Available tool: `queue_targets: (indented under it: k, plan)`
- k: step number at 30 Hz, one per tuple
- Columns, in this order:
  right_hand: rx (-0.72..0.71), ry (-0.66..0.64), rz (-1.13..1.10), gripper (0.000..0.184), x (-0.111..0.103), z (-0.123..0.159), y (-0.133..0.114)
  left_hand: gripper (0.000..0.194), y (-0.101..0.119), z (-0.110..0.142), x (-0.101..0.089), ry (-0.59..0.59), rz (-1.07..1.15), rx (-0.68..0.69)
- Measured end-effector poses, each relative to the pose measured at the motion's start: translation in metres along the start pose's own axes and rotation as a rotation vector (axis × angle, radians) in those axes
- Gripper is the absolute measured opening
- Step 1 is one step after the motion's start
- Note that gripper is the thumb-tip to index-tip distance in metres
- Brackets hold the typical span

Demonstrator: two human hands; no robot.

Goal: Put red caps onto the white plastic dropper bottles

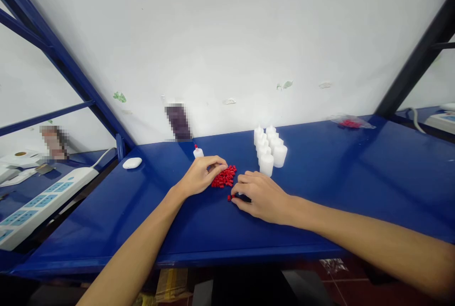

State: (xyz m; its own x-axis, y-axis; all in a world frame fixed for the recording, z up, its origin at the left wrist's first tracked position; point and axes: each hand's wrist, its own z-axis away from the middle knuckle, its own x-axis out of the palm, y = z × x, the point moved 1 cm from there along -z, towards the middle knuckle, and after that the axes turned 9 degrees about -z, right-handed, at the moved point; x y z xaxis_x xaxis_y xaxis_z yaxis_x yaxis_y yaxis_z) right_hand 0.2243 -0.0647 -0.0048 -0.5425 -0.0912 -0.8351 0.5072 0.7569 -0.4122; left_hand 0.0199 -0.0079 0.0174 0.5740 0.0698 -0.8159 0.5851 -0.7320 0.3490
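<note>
My left hand (202, 175) reaches over the left side of a pile of small red caps (223, 179) on the blue table. Its thumb and fingers are curled together at the pile's edge; whatever they pinch, if anything, is hidden. Lower and to the right, my right hand (262, 197) rests close to the tabletop with fingers and thumb closed around a small red cap (233, 197). Another red cap (229, 198) lies right at those fingertips. Behind my left hand stands a small white bottle (198, 153) with a red tip.
Two rows of white bottles (266, 165) stand behind my right hand. A white oval case (132, 163) lies at left on the blue table (320, 178). A plastic bag of red pieces (350, 123) is at the back right. A power strip (46, 206) sits beyond the left edge.
</note>
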Motion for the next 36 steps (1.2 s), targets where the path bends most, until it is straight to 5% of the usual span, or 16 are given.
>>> queue_targets:
  k: [4, 8, 12, 24, 36]
  plan:
    - [0.130, 0.141, -0.425, 0.017, -0.008, -0.004, 0.000, 0.012, 0.011, 0.004, 0.002, 0.074, -0.042, 0.118]
    - [0.384, 0.259, -1.055, 0.027, -0.011, -0.011, 0.003, 0.025, 0.021, 0.008, 0.005, 0.204, -0.155, 0.276]
    - [0.438, 0.316, -1.289, 0.033, -0.009, -0.014, 0.007, 0.023, 0.024, 0.007, 0.009, 0.277, -0.261, 0.352]
    - [0.090, 0.185, -0.551, 0.018, -0.016, -0.002, 0.000, 0.018, 0.037, 0.006, 0.013, 0.286, -0.341, 0.445]
    - [0.117, 0.207, -0.486, 0.012, -0.018, -0.001, 0.001, 0.016, 0.036, 0.009, 0.014, 0.262, -0.280, 0.407]
